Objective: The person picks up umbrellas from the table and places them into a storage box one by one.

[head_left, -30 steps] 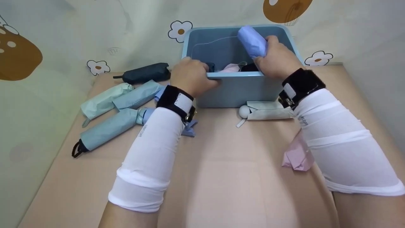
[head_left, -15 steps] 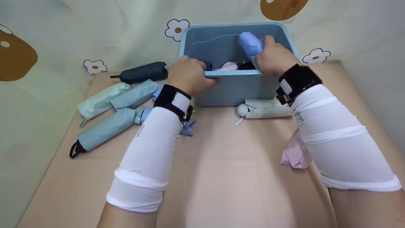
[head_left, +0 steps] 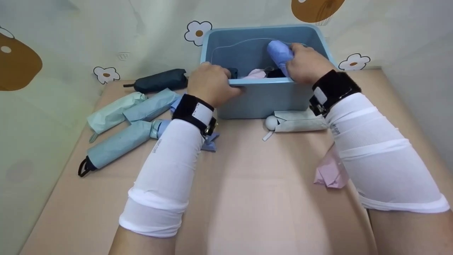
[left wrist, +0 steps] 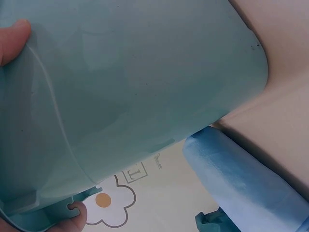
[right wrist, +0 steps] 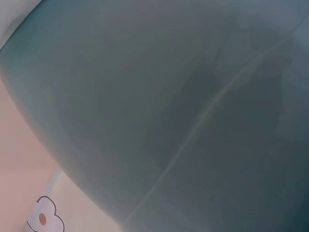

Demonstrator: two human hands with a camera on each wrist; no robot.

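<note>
A blue-grey plastic bin [head_left: 269,101] stands at the back of the table in the head view. My left hand [head_left: 211,84] grips its front left corner, fingers over the rim and thumb outside; a fingertip [left wrist: 12,41] shows against the wall in the left wrist view. With my right hand [head_left: 308,64] I hold a folded periwinkle-blue umbrella [head_left: 279,52], tilted inside the bin near its right side; its lower end is hidden. Dark, pink [head_left: 256,73] and black things lie in the bin, mostly hidden by the front wall. Only the bin's wall [right wrist: 145,121] fills the right wrist view.
Left of the bin lie several folded umbrellas: dark teal [head_left: 161,81], mint [head_left: 115,111], grey-blue [head_left: 151,105] and one with a black loop [head_left: 120,143]. A blue one [left wrist: 246,179] sits partly under my left arm. Right lie a pale umbrella [head_left: 300,121] and a pink one [head_left: 331,171].
My right hand has lowered the blue umbrella slightly further into the bin. The left hand keeps its grip on the rim. The head view has shifted a little.
</note>
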